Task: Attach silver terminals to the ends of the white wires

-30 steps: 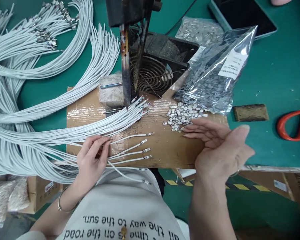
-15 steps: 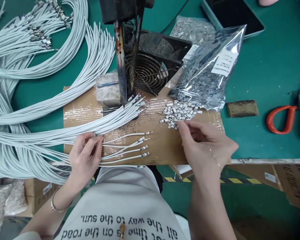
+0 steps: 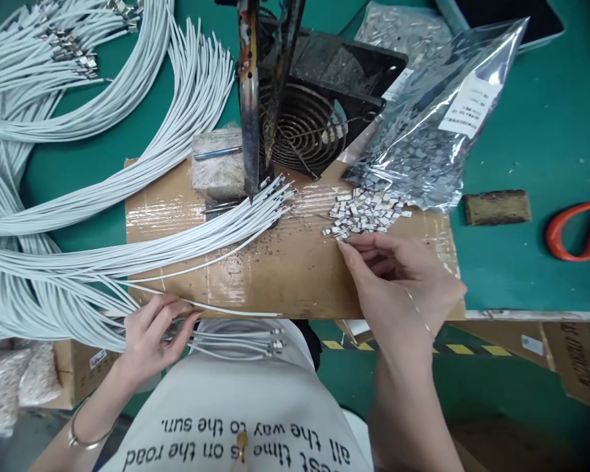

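My left hand (image 3: 157, 334) is closed on several thin white wires (image 3: 226, 343) at the front edge of the table. Their ends carry small metal terminals and stick out to the right over my lap. One more white wire (image 3: 240, 312) runs past my fingertips along the cardboard edge. At the near side of a loose pile of small metal terminals (image 3: 364, 211), my right hand (image 3: 398, 272) pinches thumb and forefinger on what looks like one terminal, mostly hidden. Between the hands, a bundle of white wires (image 3: 226, 226) lies with its ends beneath a soldering iron tip (image 3: 250, 157).
Cardboard (image 3: 305, 282) covers the work area. Behind it stand a black fan with a wire guard (image 3: 305, 128) and a wrapped block (image 3: 217, 177). A clear bag of terminals (image 3: 423, 144), a brown sponge (image 3: 497, 208) and red-handled scissors (image 3: 560, 239) lie to the right. Coiled wires (image 3: 128, 111) fill the left.
My left hand has moved down and slightly left, taking the terminal-ended wires off the cardboard to the table edge. My right fingertips have shifted slightly left along the pile. The view has shifted too.
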Demonstrator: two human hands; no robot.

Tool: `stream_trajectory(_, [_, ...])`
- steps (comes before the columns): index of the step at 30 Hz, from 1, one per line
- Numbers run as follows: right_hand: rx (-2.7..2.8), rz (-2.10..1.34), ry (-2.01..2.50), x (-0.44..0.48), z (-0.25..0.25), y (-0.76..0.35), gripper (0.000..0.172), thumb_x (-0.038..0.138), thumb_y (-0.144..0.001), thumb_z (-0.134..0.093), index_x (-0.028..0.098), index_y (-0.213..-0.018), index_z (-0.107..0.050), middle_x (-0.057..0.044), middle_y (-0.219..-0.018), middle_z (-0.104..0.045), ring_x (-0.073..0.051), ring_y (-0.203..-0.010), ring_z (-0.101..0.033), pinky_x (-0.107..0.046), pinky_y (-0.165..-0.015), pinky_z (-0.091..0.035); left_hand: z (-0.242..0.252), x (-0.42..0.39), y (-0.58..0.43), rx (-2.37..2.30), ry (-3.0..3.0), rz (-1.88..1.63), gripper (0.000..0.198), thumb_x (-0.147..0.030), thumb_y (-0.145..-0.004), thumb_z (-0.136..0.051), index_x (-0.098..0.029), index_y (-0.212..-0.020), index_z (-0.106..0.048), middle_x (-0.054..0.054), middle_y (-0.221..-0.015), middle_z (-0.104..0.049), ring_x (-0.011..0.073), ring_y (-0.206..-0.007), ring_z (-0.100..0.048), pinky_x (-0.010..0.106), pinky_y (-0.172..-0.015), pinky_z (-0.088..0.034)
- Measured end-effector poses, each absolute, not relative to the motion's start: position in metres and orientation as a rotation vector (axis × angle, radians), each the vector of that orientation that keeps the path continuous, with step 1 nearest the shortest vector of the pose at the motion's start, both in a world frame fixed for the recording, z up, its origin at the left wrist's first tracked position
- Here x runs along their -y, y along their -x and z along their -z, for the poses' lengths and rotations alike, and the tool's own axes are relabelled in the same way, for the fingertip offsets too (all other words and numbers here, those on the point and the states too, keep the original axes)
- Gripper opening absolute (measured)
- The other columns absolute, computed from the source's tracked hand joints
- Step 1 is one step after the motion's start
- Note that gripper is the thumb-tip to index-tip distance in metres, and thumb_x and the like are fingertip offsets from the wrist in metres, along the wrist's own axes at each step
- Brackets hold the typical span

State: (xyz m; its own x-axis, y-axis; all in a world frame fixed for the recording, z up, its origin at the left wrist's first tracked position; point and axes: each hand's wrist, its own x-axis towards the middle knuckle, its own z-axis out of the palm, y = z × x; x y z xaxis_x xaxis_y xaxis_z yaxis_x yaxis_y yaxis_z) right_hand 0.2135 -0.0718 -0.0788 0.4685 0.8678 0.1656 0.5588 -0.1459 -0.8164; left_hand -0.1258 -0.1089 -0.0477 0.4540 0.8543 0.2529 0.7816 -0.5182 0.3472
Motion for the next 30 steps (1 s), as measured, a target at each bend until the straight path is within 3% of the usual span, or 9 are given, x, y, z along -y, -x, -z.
stream_trajectory(3, [1.129,-0.467,1.835,0.073,0.081,-0.211,0.016,0.036,-0.089,-0.082,0.021,-0.095,-0.082,-0.003,-0.081,-0.074,-0.018,-0.058,-0.059,-0.031,-0.051,-0.047,0.046,0.111,0.131,-1.448,-2.498,-0.586,0.028,-0.016,-0.092,-0.079,-0.024,-0.116,-0.066,-0.001,-0.079,-0.070,0.0114,-0.049,-0.054,0.024,-0.047,-0.045])
stream_trajectory(6, [1.119,-0.509,1.822,0.074,0.084,-0.211,0.014,0.034,-0.090,-0.083,0.021,-0.096,-0.082,-0.003,-0.082,-0.074,-0.019,-0.060,-0.060,-0.032,-0.052,-0.047,0.044,0.105,0.124,-1.465,-2.478,-0.521,0.030,-0.021,-0.096,-0.078,-0.024,-0.124,-0.067,0.001,-0.087,-0.072,0.0115,-0.054,-0.058,0.024,-0.053,-0.048])
stream_trajectory(10, [1.162,-0.415,1.781,0.076,0.082,-0.208,0.010,0.031,-0.092,-0.086,0.022,-0.095,-0.082,-0.001,-0.084,-0.075,-0.018,-0.058,-0.059,-0.032,-0.054,-0.048,0.040,0.092,0.103,-1.422,-2.556,-0.457,0.012,-0.019,-0.100,-0.072,-0.022,-0.111,-0.069,0.005,-0.094,-0.071,0.0180,-0.073,-0.066,0.030,-0.068,-0.051])
stream_trajectory(12, [1.075,-0.404,1.746,0.077,0.078,-0.205,0.013,0.033,-0.094,-0.087,0.021,-0.097,-0.081,-0.003,-0.085,-0.077,-0.020,-0.062,-0.066,-0.032,-0.055,-0.052,0.037,0.085,0.094,-1.379,-2.604,-0.427,0.006,-0.015,-0.101,-0.067,-0.019,-0.106,-0.066,0.010,-0.100,-0.068,0.0241,-0.087,-0.067,0.037,-0.078,-0.052])
stream_trajectory(14, [0.986,-0.479,1.690,0.077,0.074,-0.201,0.018,0.036,-0.097,-0.086,0.020,-0.097,-0.078,-0.005,-0.088,-0.079,-0.024,-0.071,-0.074,-0.033,-0.059,-0.060,0.032,0.077,0.088,-1.329,-2.528,-0.371,0.008,-0.010,-0.103,-0.059,-0.017,-0.104,-0.060,0.016,-0.111,-0.065,0.0275,-0.102,-0.066,0.039,-0.085,-0.053])
stream_trajectory(16, [0.963,-0.531,1.633,0.076,0.070,-0.197,0.021,0.037,-0.098,-0.085,0.018,-0.097,-0.076,-0.006,-0.087,-0.079,-0.025,-0.073,-0.077,-0.034,-0.063,-0.064,0.026,0.070,0.084,-1.263,-2.340,-0.345,0.012,-0.006,-0.104,-0.053,-0.017,-0.107,-0.056,0.016,-0.117,-0.063,0.0257,-0.112,-0.065,0.035,-0.089,-0.054])
stream_trajectory(22, [1.006,-0.572,1.485,0.077,0.060,-0.183,0.003,0.021,-0.095,-0.083,0.021,-0.098,-0.082,-0.001,-0.079,-0.073,-0.016,-0.057,-0.065,-0.028,-0.052,-0.057,0.006,0.055,0.057,-1.074,-1.800,-0.467,0.014,-0.013,-0.109,-0.056,-0.021,-0.119,-0.061,0.000,-0.093,-0.067,0.0116,-0.078,-0.061,0.022,-0.069,-0.048])
stream_trajectory(24, [1.015,-0.679,1.436,0.079,0.055,-0.178,0.008,0.016,-0.095,-0.082,0.023,-0.097,-0.083,0.000,-0.080,-0.073,-0.015,-0.058,-0.063,-0.027,-0.053,-0.055,0.004,0.051,0.044,-1.029,-1.618,-0.472,0.009,-0.020,-0.111,-0.056,-0.020,-0.113,-0.064,-0.001,-0.087,-0.066,0.0108,-0.073,-0.058,0.021,-0.064,-0.045])
stream_trajectory(30, [1.046,-1.071,1.325,0.080,0.042,-0.165,0.021,0.009,-0.097,-0.077,0.028,-0.100,-0.086,0.002,-0.080,-0.071,-0.013,-0.061,-0.061,-0.024,-0.052,-0.048,0.010,0.042,0.025,-1.063,-1.103,-0.553,0.019,-0.031,-0.109,-0.064,-0.016,-0.097,-0.067,-0.001,-0.078,-0.062,0.0071,-0.064,-0.047,0.019,-0.053,-0.033])
